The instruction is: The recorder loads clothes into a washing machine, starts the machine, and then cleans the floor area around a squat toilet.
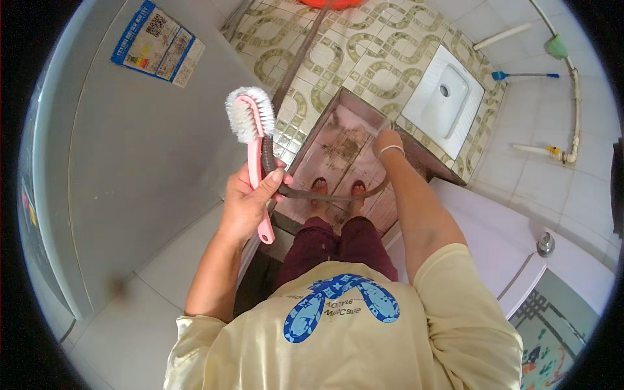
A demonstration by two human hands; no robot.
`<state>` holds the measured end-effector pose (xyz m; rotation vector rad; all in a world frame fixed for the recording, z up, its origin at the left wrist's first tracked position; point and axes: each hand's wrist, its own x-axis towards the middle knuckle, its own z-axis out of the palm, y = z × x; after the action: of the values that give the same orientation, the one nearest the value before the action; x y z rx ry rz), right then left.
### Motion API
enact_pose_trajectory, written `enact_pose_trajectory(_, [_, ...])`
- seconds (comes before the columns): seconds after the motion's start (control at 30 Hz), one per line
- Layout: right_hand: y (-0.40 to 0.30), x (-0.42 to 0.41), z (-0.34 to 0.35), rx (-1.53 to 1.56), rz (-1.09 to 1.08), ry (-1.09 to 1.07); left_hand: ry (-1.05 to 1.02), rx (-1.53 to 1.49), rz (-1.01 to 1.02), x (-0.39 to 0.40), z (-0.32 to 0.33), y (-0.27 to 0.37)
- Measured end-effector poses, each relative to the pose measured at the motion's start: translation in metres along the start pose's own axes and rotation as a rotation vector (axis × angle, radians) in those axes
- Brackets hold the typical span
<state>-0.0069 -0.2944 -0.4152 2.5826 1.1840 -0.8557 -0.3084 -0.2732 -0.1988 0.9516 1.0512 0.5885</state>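
My left hand (246,202) is closed around the pink handle of a scrubbing brush (255,163), whose white bristles point up and away from me. A brown flexible hose (336,197) passes through the same hand, behind the brush. From there the hose sags in a loop across my shins and rises to my right hand (387,141). That hand is closed near the hose's end, with a blurred pale streak, seemingly water, at its far side. Below it lies a low reddish-stained tiled floor (336,124) with dark dirt patches, where my feet stand.
A raised sill (424,151) borders the low floor. Beyond are patterned tiles (380,48), a squat toilet (453,107) and a red basin (331,3). A grey appliance side (161,161) stands left. At right are a door (480,219), a water pipe (575,122) and a blue brush (529,75).
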Motion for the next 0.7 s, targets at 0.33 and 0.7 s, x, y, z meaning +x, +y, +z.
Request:
enact_pose_trajectory(0.33, [-0.103, -0.031, -0.018, 0.063, -0.256, -0.078, 0.149, 0.106, 0.043, -0.006, -0.017, 0.002])
enact_pose_trajectory(0.7, [-0.132, -0.102, 0.05, -0.141, -0.712, -0.489, 0.164, 0.2, 0.028, -0.013, -0.021, 0.004])
